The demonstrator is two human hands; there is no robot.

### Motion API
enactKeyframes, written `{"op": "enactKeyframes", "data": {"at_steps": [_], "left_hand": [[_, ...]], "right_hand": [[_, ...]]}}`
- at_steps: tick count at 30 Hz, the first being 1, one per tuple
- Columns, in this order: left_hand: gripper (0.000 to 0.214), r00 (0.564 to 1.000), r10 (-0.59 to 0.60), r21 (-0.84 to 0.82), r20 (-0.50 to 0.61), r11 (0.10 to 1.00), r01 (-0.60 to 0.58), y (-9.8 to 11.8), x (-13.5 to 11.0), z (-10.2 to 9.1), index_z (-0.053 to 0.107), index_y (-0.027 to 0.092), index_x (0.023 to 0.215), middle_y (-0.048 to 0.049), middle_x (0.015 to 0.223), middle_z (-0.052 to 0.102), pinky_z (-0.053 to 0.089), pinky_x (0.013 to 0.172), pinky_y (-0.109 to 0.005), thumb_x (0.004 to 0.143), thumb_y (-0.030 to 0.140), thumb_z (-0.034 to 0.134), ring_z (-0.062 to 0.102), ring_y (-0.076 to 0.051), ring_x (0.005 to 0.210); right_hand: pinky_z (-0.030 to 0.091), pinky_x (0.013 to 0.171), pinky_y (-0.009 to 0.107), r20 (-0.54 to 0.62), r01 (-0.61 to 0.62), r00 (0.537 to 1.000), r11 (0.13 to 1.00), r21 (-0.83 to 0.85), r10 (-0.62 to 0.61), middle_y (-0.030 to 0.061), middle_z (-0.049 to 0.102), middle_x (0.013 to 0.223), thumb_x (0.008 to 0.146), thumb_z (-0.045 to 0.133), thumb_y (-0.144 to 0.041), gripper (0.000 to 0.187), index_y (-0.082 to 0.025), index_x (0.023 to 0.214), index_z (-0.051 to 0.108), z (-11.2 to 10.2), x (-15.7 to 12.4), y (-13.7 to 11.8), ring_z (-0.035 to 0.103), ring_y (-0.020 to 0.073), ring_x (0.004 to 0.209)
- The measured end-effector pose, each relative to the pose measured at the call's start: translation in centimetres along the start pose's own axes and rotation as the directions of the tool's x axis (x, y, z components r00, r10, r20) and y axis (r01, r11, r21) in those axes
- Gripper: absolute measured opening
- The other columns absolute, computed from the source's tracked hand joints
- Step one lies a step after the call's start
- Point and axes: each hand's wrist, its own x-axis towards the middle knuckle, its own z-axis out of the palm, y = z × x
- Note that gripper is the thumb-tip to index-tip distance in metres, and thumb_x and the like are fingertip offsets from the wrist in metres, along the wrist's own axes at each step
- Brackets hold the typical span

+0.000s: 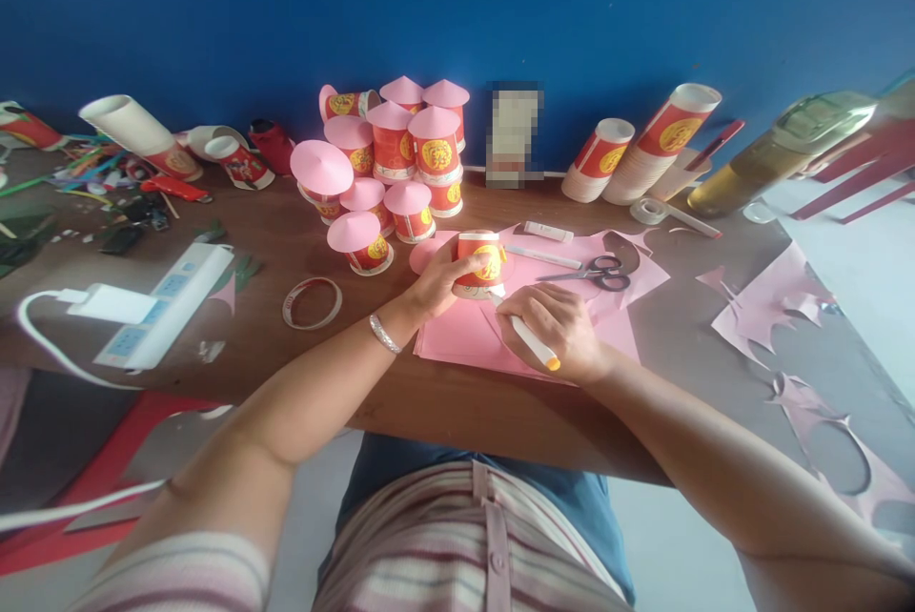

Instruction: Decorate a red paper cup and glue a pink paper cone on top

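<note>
My one camera sits on my head and looks forward and steeply down, near enough to take in my striped shirt (429,555), both my hands (558,331) and the worktop (275,245) from its near edge to the blue wall (457,2) behind its far edge.

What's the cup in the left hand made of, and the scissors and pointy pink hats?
Cup: probably smooth paper, printed red and yellow.
Scissors: grey blades look like metal; smooth dark handles, probably plastic.
Pink hats: matte, likely paper, coloured like the pink sheets.
</note>
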Motion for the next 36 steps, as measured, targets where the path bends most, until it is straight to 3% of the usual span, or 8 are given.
{"op": "enactKeyframes", "data": {"at_steps": [5, 11, 28, 36], "left_hand": [[0.044, 1.000, 0.004, 0.002, 0.001, 1.000, -0.004, -0.13, 0.07, -0.13, 0.067, 0.017, 0.108, -0.0078, 0.106, 0.072, 0.053, 0.078, -0.033, 0.074, 0.039, 0.085, 0.068, -0.023, 0.099], [0.033, 0.996, 0.042, 0.043, 0.076, 0.998, -0.046, 0.07, 0.02, -0.01, 0.068, 0.016, 0.099, -0.0061, 0.095, 0.070, 0.051, 0.074, -0.029, 0.081, 0.040, 0.079, 0.066, -0.019, 0.089], [0.033, 0.998, 0.031, 0.043, 0.054, 0.999, -0.033, -0.05, -0.06, -0.12, 0.068, 0.016, 0.099, -0.0033, 0.090, 0.067, 0.052, 0.075, -0.031, 0.079, 0.039, 0.081, 0.063, -0.017, 0.083], [0.036, 0.999, 0.018, -0.009, 0.036, 1.000, -0.018, 0.34, -0.11, 0.22, 0.067, 0.017, 0.100, -0.0037, 0.091, 0.070, 0.050, 0.071, -0.029, 0.075, 0.038, 0.083, 0.065, -0.018, 0.083]], "right_hand": [[0.043, 0.057, 0.027, 0.007, 0.001, 1.000, 1.000, 0.001, -0.001, -0.0031, 0.061, 0.068, 0.087, 0.060, -0.003, 0.021, -0.021, 0.092, 0.053, -0.09, 0.05, 0.12, 0.052, 0.0120, 0.057], [0.041, 0.057, 0.026, 0.015, 0.003, 1.000, 1.000, -0.016, -0.003, -0.0038, 0.060, 0.069, 0.088, 0.059, -0.004, 0.019, -0.022, 0.093, 0.053, -0.18, 0.05, 0.21, 0.053, 0.0115, 0.058], [0.048, 0.062, 0.028, 0.021, 0.012, 1.000, 1.000, 0.007, -0.012, -0.0020, 0.066, 0.074, 0.090, 0.059, -0.004, 0.019, -0.021, 0.098, 0.055, -0.11, -0.01, 0.34, 0.063, 0.0135, 0.066], [0.054, 0.063, 0.028, -0.063, 0.050, 0.997, 0.997, 0.055, -0.047, -0.0024, 0.065, 0.071, 0.086, 0.063, -0.001, 0.023, -0.021, 0.095, 0.055, -0.29, 0.34, -0.27, 0.061, 0.0130, 0.063]]}}
